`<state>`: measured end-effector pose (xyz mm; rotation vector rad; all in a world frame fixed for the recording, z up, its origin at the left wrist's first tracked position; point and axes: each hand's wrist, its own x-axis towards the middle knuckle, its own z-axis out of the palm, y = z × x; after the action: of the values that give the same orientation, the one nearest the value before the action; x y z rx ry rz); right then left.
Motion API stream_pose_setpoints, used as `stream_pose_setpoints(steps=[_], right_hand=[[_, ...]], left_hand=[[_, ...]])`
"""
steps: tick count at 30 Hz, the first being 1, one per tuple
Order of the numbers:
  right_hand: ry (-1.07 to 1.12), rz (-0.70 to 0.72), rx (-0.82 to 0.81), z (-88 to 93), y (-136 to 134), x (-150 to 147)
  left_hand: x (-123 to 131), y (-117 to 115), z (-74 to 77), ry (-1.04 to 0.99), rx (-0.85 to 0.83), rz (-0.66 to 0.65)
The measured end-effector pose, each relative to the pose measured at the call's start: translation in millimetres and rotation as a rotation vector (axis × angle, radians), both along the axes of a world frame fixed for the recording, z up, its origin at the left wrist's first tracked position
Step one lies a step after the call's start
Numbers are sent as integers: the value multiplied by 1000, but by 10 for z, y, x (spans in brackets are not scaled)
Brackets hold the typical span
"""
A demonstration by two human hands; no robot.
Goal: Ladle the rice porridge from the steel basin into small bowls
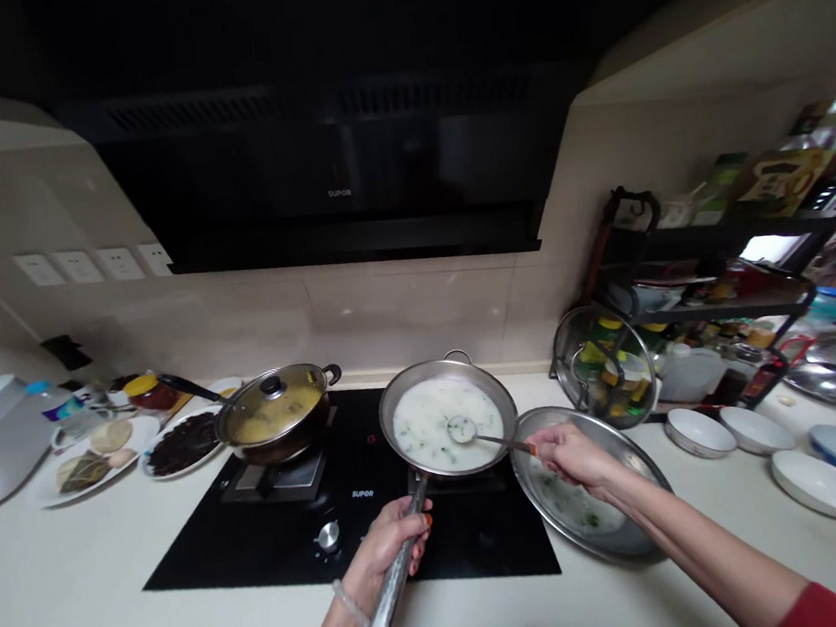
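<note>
- Above the hob (263,542), we saw the left hand (398,537), its fingers wrapped round a long handle (396,588); we judged that the right place to hold, since the loaded end probably pulled down.
- Just beyond those fingers was the pan (443,369), over the hob's right side; we took it for stiff and heavy, its white soup (422,419) apt to slosh.
- Dipped into the soup was the ladle (464,430); we judged it light and rigid, perhaps slippery when wet, best gripped at its orange end.
- At that end, we saw the right hand (570,455), fingers pinching the ladle above the basin (618,440).
</note>
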<state>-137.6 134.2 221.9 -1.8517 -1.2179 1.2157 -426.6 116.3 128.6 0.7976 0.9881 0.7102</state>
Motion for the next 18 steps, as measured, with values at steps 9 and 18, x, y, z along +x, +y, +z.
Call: stream_pose_setpoints(steps=[9,18], right_hand=[[151,-54,-47,181,-181,291],[174,-247,-17,158,-592,1062]], left_hand=[[-12,-8,16,-20,-3,-8],[-10,-22,42,-11,-3,-11]])
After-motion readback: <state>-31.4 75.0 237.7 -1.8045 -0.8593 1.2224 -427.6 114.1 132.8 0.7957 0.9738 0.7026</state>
